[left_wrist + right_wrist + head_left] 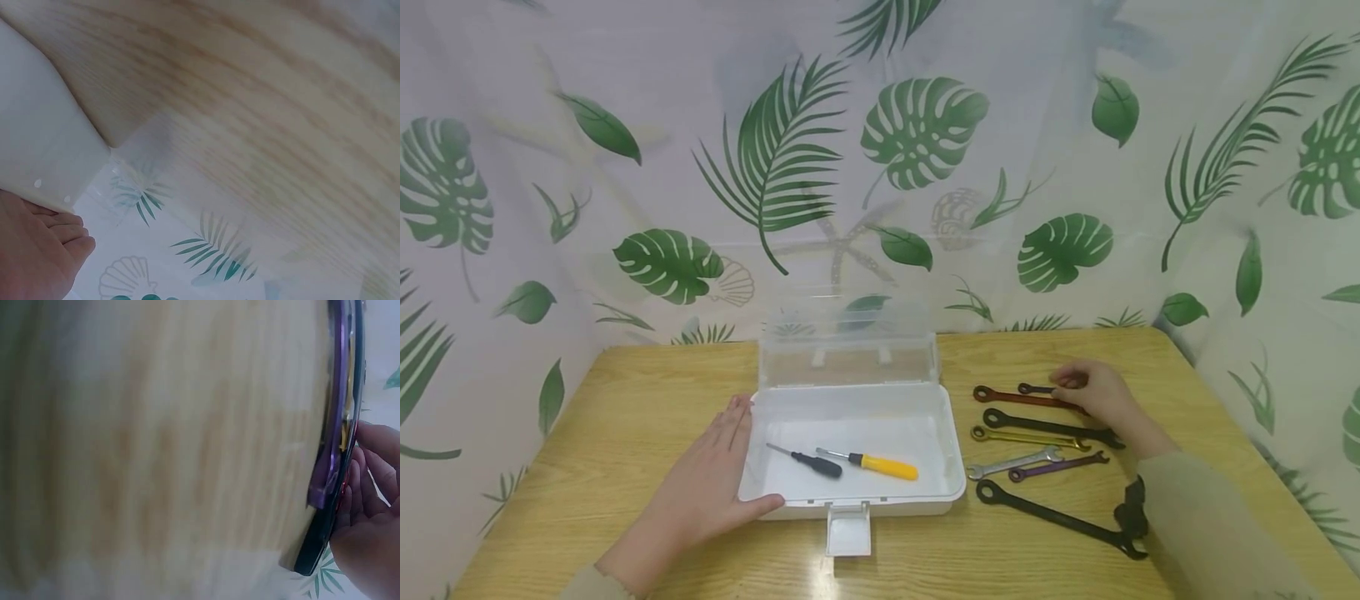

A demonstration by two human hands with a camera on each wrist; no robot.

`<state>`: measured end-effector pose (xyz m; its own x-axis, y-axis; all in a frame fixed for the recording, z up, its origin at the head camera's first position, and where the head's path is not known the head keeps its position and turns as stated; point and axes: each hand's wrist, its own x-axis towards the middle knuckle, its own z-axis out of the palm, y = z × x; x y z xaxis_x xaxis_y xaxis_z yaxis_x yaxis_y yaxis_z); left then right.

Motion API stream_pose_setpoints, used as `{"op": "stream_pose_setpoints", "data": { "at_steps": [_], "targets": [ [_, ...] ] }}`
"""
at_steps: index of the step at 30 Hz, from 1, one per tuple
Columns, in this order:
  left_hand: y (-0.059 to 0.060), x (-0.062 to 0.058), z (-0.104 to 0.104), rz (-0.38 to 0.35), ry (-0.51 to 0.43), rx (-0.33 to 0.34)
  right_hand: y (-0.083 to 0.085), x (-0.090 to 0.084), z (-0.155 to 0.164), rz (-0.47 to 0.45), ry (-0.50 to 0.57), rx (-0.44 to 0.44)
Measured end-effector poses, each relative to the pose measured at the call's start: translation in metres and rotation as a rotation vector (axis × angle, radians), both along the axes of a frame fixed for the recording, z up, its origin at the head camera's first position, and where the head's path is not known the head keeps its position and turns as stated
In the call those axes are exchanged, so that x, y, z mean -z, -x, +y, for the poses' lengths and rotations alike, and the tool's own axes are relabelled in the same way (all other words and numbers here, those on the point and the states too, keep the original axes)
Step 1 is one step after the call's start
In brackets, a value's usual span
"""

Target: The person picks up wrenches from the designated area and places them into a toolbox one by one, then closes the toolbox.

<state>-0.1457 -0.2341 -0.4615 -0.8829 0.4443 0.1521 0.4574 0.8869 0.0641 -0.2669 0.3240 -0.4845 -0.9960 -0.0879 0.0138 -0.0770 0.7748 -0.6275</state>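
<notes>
In the head view, the small dark wrench (1036, 388) lies at the far end of the row of tools, right of the white box (917, 505), its long axis running roughly left to right with the ring end toward the box. The right hand (1105, 398) is by far the nearer one, reaching in from the right over the red wrench (1022, 399); its thumb and fingers are bent together over the wrench's right end and seem to pinch it, though they hide that end. The left hand (711, 462) lies along the box's left side, fingers straight, thumb across the front corner, gripping nothing. The left wrist view shows that hand against the white wall at the lower left. In the right wrist view, the right hand's curled fingers sit beyond the purple wrench (338, 394), and I cannot make out the small wrench there.
</notes>
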Motion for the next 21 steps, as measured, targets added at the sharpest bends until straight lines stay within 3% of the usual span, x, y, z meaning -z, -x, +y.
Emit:
{"op": "stream_pose_setpoints", "data": {
  "at_steps": [21],
  "targets": [
    [-0.0012, 0.0000, 0.0000, -0.001, -0.012, -0.002, 0.0069, -0.0035, 0.0023, -0.032, -0.095, -0.062]
  ]
}}
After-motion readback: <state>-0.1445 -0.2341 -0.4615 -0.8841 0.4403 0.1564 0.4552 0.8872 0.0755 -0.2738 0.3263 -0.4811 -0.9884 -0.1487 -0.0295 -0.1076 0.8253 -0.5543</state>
